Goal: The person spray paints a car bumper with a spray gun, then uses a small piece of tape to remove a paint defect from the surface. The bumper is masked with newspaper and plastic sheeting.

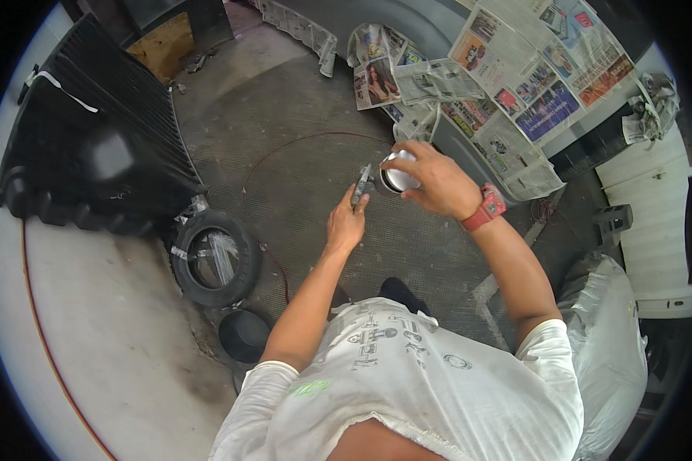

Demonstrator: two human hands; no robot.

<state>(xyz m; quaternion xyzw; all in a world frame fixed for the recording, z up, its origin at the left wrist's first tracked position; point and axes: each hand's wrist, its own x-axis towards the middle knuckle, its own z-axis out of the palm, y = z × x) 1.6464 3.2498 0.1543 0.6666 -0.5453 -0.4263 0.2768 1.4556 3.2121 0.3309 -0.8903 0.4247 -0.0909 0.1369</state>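
My left hand is closed on a narrow, grey-stained metal tool that points up and away from me. Its exact kind is not clear. Just to the right, my right hand grips a round silver can with a dark rim, its fingers curled over the top and side. The can is tilted, with its rim end toward the tool. A small gap seems to lie between the two, though I cannot tell whether they touch. A red watch is on my right wrist.
Newspaper masks a grey vehicle body ahead on the right. At left are a black ribbed plastic liner, a tyre and a black bucket. A thin red hose crosses the floor. A plastic-wrapped object stands at right.
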